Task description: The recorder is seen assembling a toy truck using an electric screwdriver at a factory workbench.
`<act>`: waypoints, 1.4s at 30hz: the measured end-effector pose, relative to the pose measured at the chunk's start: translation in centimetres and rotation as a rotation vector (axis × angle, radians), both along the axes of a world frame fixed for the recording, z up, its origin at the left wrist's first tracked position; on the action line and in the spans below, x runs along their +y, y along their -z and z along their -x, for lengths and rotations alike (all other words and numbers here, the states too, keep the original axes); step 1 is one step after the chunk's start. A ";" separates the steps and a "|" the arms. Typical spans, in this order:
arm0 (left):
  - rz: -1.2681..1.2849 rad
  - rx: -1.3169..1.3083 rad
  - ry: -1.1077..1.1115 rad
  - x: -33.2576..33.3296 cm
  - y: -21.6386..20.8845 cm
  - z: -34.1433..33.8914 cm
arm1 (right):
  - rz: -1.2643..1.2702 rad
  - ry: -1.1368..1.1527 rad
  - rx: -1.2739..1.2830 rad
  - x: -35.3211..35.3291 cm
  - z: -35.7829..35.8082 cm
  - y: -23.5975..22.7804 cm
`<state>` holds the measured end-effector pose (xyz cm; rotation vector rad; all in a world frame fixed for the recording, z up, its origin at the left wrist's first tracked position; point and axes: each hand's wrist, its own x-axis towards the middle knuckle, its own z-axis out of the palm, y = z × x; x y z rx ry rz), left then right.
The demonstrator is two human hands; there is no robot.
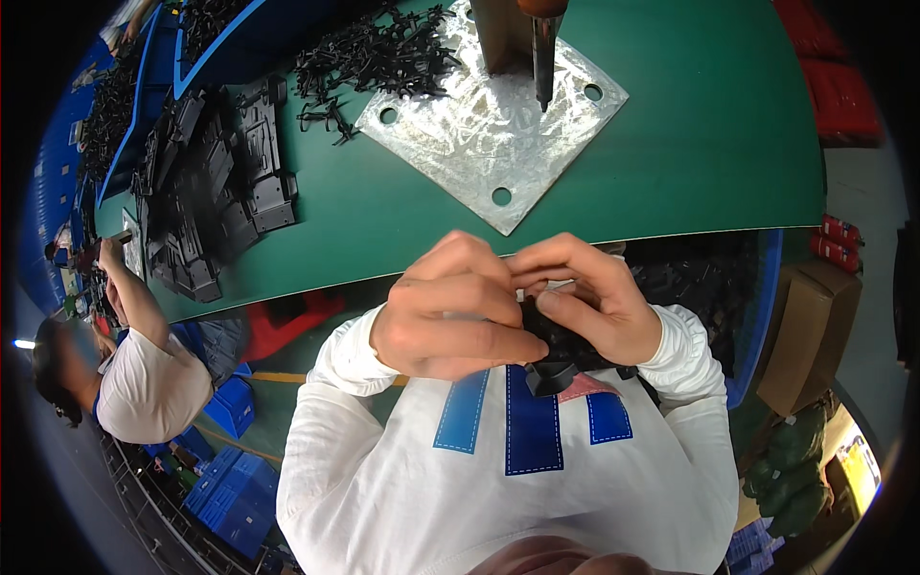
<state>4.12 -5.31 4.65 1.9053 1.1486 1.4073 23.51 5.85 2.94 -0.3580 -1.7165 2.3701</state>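
Note:
Close to my chest, at the near edge of the green table, both hands work on a black plastic part [554, 377]. My left hand [458, 316] is closed on its left side, fingers curled. Across from it, my right hand [596, 305] grips the part between thumb and bent fingers. The fingers of the two hands nearly meet over its top, so much of the part is hidden. Whether a smaller piece sits between the fingertips I cannot tell.
A shiny metal plate [470, 134] with corner holes lies on the green table [709, 144], under a downward-pointing metal tip [543, 72]. Small black clips [374, 53] and flat black parts [264, 158] lie left. A blue bin [767, 316] stands right; another person [149, 383] works left.

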 end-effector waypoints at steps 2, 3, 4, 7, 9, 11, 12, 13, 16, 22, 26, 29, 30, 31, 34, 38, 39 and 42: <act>0.002 -0.018 -0.029 0.3 -0.3 0.2 | 0.015 -0.020 0.078 0.2 -0.6 0.1; 0.007 -0.023 -0.047 0.1 -0.1 0.3 | 0.030 -0.042 0.157 0.4 -0.9 0.1; 0.007 -0.023 -0.051 0.0 -0.2 0.4 | -0.037 -0.079 0.220 0.8 -1.0 0.1; 0.029 -0.041 -0.055 0.3 -0.3 0.5 | -0.122 -0.086 0.296 1.0 -1.0 0.3; 0.032 -0.023 -0.051 0.2 -0.2 0.6 | -0.195 -0.078 0.326 1.0 -1.0 0.7; 0.025 -0.044 -0.044 0.3 0.0 0.6 | -0.176 -0.056 0.345 0.8 -1.0 0.9; 0.020 -0.064 -0.034 0.4 0.0 0.6 | -0.156 -0.030 0.364 0.6 -1.0 0.9; 0.019 -0.065 -0.035 0.4 0.0 0.6 | -0.156 -0.030 0.364 0.5 -1.0 0.9; 0.022 -0.108 -0.061 0.4 -0.1 0.7 | -0.156 -0.020 0.407 0.6 -0.9 1.0; 0.021 -0.118 -0.039 0.7 0.1 1.0 | -0.168 -0.036 0.391 0.8 -1.1 0.9; 0.055 -0.235 -0.137 0.4 0.9 0.9 | -0.180 -0.050 0.364 1.0 -1.0 0.5; 0.039 -0.244 -0.170 0.5 1.4 1.1 | -0.207 -0.076 0.367 0.9 -1.0 0.4; 0.049 -0.243 -0.169 0.5 1.5 1.1 | -0.204 -0.086 0.379 0.9 -1.0 0.4; 0.059 -0.243 -0.169 0.5 1.5 1.1 | -0.203 -0.087 0.378 0.9 -1.0 0.4; 0.105 -0.267 -0.140 0.5 1.8 1.0 | -0.221 -0.076 0.383 0.9 -1.1 0.6; 0.135 -0.235 -0.144 0.3 2.3 1.0 | -0.228 -0.038 0.335 1.1 -1.4 0.6; 0.140 -0.250 -0.151 0.2 2.5 0.9 | -0.271 -0.041 0.335 1.2 -1.4 0.6; 0.138 -0.274 -0.163 0.2 2.7 1.0 | -0.363 -0.050 0.339 1.5 -1.4 0.6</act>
